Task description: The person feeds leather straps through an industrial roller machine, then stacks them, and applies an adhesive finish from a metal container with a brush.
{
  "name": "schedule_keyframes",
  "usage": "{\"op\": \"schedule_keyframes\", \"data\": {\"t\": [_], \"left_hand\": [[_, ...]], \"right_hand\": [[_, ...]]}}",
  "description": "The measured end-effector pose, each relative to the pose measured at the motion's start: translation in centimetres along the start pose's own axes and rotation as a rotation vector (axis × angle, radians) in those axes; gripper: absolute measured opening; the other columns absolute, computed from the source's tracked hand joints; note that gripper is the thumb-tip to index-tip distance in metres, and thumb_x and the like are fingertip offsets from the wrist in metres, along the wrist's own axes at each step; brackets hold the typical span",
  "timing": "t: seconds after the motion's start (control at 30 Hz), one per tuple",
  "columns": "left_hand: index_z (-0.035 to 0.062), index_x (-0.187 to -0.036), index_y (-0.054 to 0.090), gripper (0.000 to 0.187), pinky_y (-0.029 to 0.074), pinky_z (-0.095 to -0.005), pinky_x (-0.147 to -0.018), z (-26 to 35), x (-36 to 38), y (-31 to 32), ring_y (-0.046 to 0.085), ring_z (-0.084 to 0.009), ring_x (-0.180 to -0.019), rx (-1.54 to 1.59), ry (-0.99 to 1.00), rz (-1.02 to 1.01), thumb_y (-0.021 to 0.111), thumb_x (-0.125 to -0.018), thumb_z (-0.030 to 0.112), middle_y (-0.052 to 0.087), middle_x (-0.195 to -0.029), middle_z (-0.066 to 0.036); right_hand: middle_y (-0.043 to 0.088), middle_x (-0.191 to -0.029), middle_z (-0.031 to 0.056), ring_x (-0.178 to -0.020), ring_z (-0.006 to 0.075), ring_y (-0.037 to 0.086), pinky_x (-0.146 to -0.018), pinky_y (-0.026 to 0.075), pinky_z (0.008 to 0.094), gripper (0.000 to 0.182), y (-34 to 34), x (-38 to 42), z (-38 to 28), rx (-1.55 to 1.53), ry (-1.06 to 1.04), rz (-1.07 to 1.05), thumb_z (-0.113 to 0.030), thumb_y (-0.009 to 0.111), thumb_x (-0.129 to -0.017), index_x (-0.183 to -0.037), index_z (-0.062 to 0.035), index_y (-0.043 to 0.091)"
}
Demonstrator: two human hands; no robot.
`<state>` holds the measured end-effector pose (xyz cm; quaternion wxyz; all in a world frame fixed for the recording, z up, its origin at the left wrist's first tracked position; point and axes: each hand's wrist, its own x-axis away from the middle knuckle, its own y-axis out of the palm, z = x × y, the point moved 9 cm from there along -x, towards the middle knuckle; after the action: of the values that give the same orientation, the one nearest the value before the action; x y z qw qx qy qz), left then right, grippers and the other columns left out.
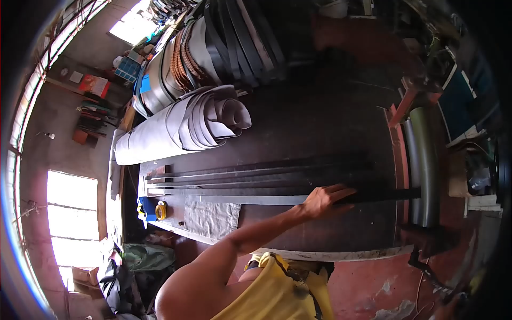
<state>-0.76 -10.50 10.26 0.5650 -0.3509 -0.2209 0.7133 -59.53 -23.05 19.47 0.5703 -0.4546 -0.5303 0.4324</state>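
Observation:
My left hand (323,199) reaches across from the lower left, palm down, over a long black strap (256,200). The fingers lie across the strap and the thumb is on its near side. To the right of the hand the strap (386,196) runs on to a metal roller (424,165) in a red frame (396,154). More dark straps (224,178) lie side by side just beyond it on the dark table (320,117). My right hand cannot be made out.
A thick roll of pale sheet material (176,128) lies at the far left, with a strap-draped drum (160,74) behind it. A yellow tape roll (161,210), a blue object (148,209) and a grey cloth (213,217) are at the near left edge. A crank-like handle (424,266) hangs lower right.

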Motion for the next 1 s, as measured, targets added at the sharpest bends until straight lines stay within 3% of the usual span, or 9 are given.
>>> {"op": "schedule_keyframes", "data": {"t": [0.13,0.3,0.37,0.43,0.5,0.6,0.73,0.87,1.0], "left_hand": [[0.0064,-0.123,0.066,0.045,0.061,-0.038,-0.071,0.1,0.5,-1.0,0.071,-0.0324,-0.087,-0.015,0.001,0.023,0.079,-0.084,0.024,0.069,-0.106,-0.015],[0.0065,-0.124,0.065,0.045,0.061,-0.0395,-0.075,-0.5,1.6,-1.5,0.071,-0.0336,-0.092,0.036,-0.04,0.013,0.079,-0.084,0.023,0.069,-0.11,-0.016],[0.0065,-0.125,0.065,0.046,0.06,-0.0398,-0.078,-0.9,1.9,-1.9,0.07,-0.0338,-0.095,0.031,-0.016,0.025,0.077,-0.086,0.026,0.069,-0.113,-0.016],[0.0068,-0.126,0.065,0.046,0.06,-0.04,-0.079,-0.5,2.3,-2.5,0.07,-0.0337,-0.097,0.05,-0.023,-0.03,0.077,-0.086,0.028,0.069,-0.114,-0.016],[0.0073,-0.126,0.065,0.047,0.06,-0.0402,-0.079,-0.7,2.8,-2.6,0.07,-0.0336,-0.097,0.038,-0.021,-0.026,0.076,-0.086,0.029,0.069,-0.114,-0.015],[0.0088,-0.127,0.064,0.046,0.061,-0.0403,-0.075,-1.0,3.3,-2.6,0.071,-0.0328,-0.092,-0.001,-0.001,-0.014,0.074,-0.088,0.031,0.068,-0.113,-0.014],[0.0089,-0.128,0.063,0.046,0.061,-0.0399,-0.071,-1.0,3.8,-2.8,0.071,-0.0323,-0.089,-0.036,-0.015,0.015,0.074,-0.088,0.031,0.068,-0.112,-0.014],[0.0079,-0.126,0.064,0.046,0.061,-0.0406,-0.071,-0.7,3.1,-2.5,0.071,-0.033,-0.09,-0.074,-0.003,-0.027,0.076,-0.086,0.027,0.069,-0.111,-0.014],[0.0079,-0.125,0.065,0.047,0.061,-0.0376,-0.071,-0.4,3.2,-2.6,0.072,-0.0312,-0.089,-0.047,-0.066,-0.055,0.079,-0.084,0.024,0.07,-0.109,-0.014]], "right_hand": [[0.067,-0.089,0.0089,-0.083,0.0214,0.065,-0.076,0.054,0.0373,0.021,23.2,-10.8,3.9,-0.091,-0.169,0.07,-0.02,0.067,-0.088,-0.099,-0.0024,0.065],[0.067,-0.083,0.01,-0.077,0.0235,0.065,-0.073,0.053,0.0398,0.028,46.9,1.4,-11.2,-0.193,-0.505,-0.238,-0.029,0.067,-0.091,-0.098,-0.002,0.066],[0.067,-0.08,0.0104,-0.075,0.0243,0.065,-0.072,0.053,0.0408,0.031,48.9,9.5,-16.4,-0.279,-0.787,-0.331,-0.032,0.067,-0.093,-0.097,-0.0019,0.066],[0.059,-0.07,0.0042,-0.066,0.0201,0.062,-0.065,0.052,0.0383,0.022,29.9,18.1,-22.6,-0.806,0.081,-0.968,-0.02,0.073,-0.087,-0.098,-0.0036,0.063],[0.063,-0.087,0.0076,-0.086,0.0194,0.064,-0.072,0.053,0.0378,0.032,18.9,20.9,-22.1,-0.918,0.131,-1.028,-0.013,0.077,-0.083,-0.109,-0.0029,0.061],[0.062,-0.1,0.0102,-0.089,0.0209,0.064,-0.075,0.053,0.038,0.063,8.8,15.1,-13.6,-0.665,-0.062,-0.754,-0.026,0.089,-0.068,-0.117,-0.0032,0.058],[0.06,-0.123,0.0165,-0.11,0.027,0.059,-0.097,0.045,0.0396,0.063,2.3,-3.6,0.6,-0.526,-0.127,-0.218,-0.015,0.077,-0.08,-0.134,0.0009,0.048],[0.06,-0.117,0.0152,-0.103,0.0254,0.059,-0.091,0.045,0.0374,0.058,22.8,-13.0,2.9,-0.35,-0.157,-0.063,-0.015,0.075,-0.083,-0.132,0.001,0.049],[0.06,-0.102,0.0114,-0.086,0.0211,0.061,-0.075,0.047,0.0337,0.052,45.9,-1.2,-8.8,-0.282,-0.322,-0.276,-0.019,0.077,-0.082,-0.124,-0.0003,0.054]]}}
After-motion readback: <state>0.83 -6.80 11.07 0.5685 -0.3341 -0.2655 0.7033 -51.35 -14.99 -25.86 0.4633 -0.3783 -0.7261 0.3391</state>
